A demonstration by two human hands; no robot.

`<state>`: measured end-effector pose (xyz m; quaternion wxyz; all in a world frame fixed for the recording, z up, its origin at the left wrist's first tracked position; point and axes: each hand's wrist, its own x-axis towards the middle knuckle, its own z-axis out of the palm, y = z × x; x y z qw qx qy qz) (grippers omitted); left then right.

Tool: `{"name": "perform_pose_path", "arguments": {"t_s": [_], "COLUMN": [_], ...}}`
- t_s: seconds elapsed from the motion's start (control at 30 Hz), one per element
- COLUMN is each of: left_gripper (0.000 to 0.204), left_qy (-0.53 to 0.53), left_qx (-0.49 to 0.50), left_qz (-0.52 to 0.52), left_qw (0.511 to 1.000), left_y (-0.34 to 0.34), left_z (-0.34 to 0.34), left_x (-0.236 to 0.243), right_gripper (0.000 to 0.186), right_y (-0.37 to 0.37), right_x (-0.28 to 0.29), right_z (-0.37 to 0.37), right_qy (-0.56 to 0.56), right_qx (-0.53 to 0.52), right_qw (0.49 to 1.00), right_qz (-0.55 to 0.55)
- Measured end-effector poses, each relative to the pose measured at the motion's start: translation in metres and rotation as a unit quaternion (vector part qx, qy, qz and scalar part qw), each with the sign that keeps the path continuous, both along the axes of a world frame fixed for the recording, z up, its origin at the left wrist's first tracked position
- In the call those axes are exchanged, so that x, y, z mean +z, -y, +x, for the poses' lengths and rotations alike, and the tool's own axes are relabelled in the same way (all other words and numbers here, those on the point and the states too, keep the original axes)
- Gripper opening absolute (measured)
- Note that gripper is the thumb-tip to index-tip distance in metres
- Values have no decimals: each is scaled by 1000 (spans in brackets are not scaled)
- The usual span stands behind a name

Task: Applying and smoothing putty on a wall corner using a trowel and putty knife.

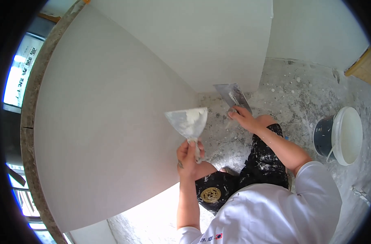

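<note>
My left hand [188, 160] is closed round the handle of a putty knife [187, 120], held blade up in front of the wall. White putty lies on the right part of its wide, flared blade. Farther right, my right hand [244, 118] grips a flat steel plastering trowel [231, 94] by its handle. A streak of putty shows on the trowel's face, and its far end is close to the foot of the wall. The two tools are apart from each other. A smooth pale wall [108, 105] stands to the left and meets another pale wall [201, 40] at a corner.
A dark bucket [324, 136] with a white rim and handle stands on the right of the putty-spotted concrete floor [293, 93]. A brown stone edge [29, 122] borders the left wall, with windows beyond it. A wooden piece [365, 67] sits at the far right.
</note>
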<state>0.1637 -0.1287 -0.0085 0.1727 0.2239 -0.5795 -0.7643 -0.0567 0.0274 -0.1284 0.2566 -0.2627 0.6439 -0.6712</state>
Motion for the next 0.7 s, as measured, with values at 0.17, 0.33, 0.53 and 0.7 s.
{"name": "perform_pose_path", "arguments": {"t_s": [0.17,0.33,0.53,0.7], "left_gripper": [37,38,40,42], "left_qy": [-54,-42,-44,-75], "left_qx": [-67,-103,-85,-52], "left_qz": [122,144,160,196], "left_qw": [989,983,982,976], "left_y": [-4,-1,-4,1], "left_z": [36,44,43,40], "left_x": [-16,-22,-22,-22], "right_gripper": [39,43,39,51], "right_y": [99,206,258,235], "right_x": [10,16,23,31], "right_z": [-7,-25,-54,-57], "right_qy": [-17,-19,4,118], "right_qx": [-10,-76,-60,-97], "right_qw": [998,992,995,976], "right_qz": [-54,-102,-81,-158]}}
